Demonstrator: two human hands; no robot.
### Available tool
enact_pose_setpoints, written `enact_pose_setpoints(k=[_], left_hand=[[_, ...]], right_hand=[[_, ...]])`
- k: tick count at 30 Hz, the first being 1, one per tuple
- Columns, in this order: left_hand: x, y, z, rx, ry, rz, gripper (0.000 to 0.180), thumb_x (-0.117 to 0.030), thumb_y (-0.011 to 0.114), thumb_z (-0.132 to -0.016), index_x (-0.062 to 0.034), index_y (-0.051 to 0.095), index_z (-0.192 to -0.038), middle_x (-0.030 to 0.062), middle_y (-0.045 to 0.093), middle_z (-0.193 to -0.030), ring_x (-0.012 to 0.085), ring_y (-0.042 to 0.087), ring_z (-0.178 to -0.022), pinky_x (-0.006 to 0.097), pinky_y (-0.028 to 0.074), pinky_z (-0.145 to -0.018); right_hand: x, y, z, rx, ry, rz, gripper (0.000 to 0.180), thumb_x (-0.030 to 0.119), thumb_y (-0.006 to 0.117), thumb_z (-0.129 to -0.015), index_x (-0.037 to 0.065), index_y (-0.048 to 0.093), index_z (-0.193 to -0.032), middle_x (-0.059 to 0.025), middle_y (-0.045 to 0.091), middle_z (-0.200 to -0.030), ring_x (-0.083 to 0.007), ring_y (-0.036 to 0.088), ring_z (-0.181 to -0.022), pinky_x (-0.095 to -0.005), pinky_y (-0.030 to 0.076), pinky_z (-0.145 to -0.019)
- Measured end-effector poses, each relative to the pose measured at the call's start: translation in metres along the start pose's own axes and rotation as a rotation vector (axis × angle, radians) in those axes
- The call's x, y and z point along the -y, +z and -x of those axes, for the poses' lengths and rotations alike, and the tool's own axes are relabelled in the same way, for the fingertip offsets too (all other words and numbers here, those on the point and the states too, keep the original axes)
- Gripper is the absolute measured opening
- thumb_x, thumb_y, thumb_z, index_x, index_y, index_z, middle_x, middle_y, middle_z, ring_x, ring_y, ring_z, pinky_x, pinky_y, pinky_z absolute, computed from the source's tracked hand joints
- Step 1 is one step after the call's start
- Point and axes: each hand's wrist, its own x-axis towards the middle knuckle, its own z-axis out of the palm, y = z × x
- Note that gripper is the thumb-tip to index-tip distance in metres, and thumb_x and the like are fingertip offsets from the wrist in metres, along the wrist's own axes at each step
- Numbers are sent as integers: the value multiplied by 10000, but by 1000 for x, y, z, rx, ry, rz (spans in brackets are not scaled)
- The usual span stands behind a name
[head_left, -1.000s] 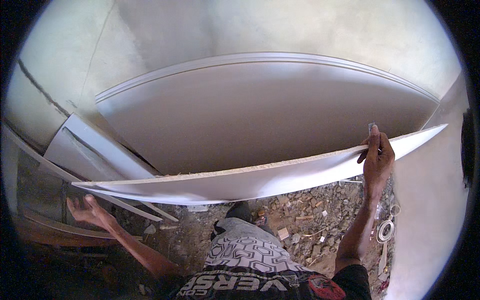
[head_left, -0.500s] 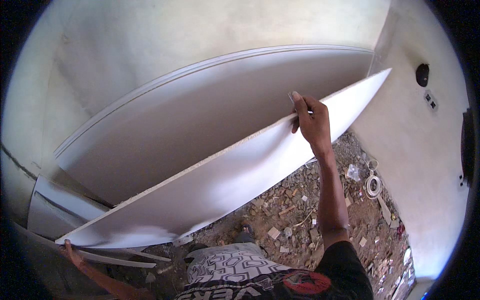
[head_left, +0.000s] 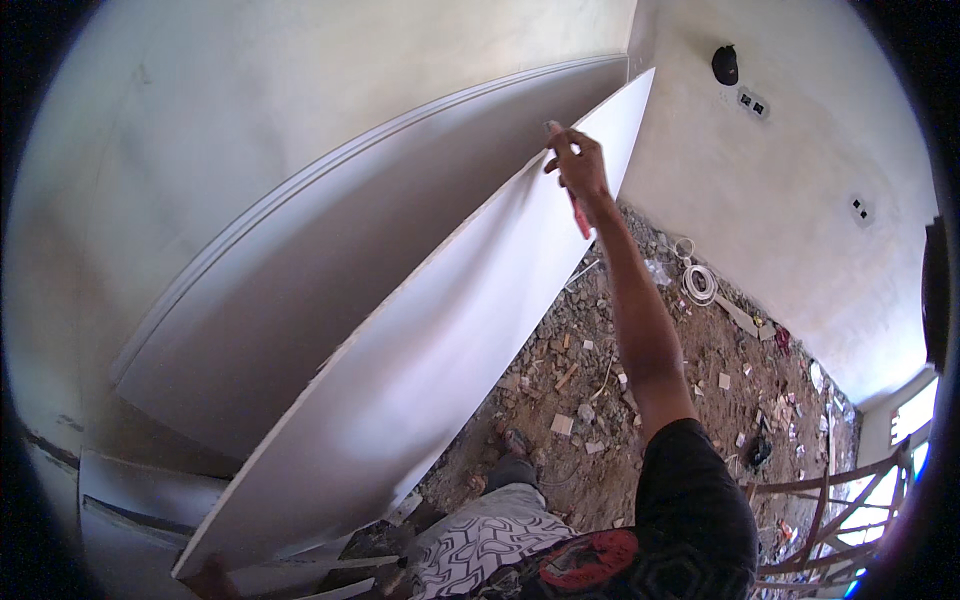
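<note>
A long white plasterboard sheet (head_left: 430, 335) stands on edge in front of me, tilted across the view from lower left to upper right. My right hand (head_left: 580, 165) is at its upper edge, closed around a slim tool with a red handle (head_left: 581, 218). The tool's working end is hidden by my fingers, so its exact kind does not show. At the sheet's near lower corner is a dim brown shape, perhaps my left hand (head_left: 208, 578); its fingers cannot be made out. Behind the sheet, more white boards (head_left: 300, 270) lean against the wall.
Rubble and tile pieces (head_left: 562, 424) cover the dirt floor. A coil of white cable (head_left: 699, 285) lies by the right wall (head_left: 800, 190), which has socket boxes (head_left: 752, 103) and a black cap (head_left: 725, 65). Board offcuts (head_left: 130, 520) sit lower left; a brown frame (head_left: 825, 510) stands lower right.
My view has turned to the right. The sheet now slants more steeply, and my right hand is further along its upper edge. The red handle has come into sight below my hand.
</note>
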Motion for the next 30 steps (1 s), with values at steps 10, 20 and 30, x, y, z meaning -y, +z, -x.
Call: enact_pose_setpoints(k=[10,20,30], left_hand=[[32,-58,-56,313,456,-504,706,121,882,-566,101,546,-1188,201,632,-1104,326,607,-935,475,607,-819],[17,-29,-33,-81,-22,-36,641,49,878,-635,44,535,-1176,220,640,-1080,344,634,-919,478,611,-790],[55,-73,-53,162,448,-453,668,-112,935,-632,5,558,-1172,195,667,-1081,350,658,-930,486,597,-761]], right_hand=[[43,-4,17,368,168,347,411,385,617,-982,3,668,-840,-40,573,-583,-99,494,-439,-274,403,-396],[51,20,4,433,203,487,492,436,673,-936,6,667,-697,-26,544,-531,-96,480,-410,-273,388,-370],[66,54,33,445,-58,611,485,398,642,-939,-22,698,-703,-119,604,-557,-181,554,-470,-379,503,-527]])
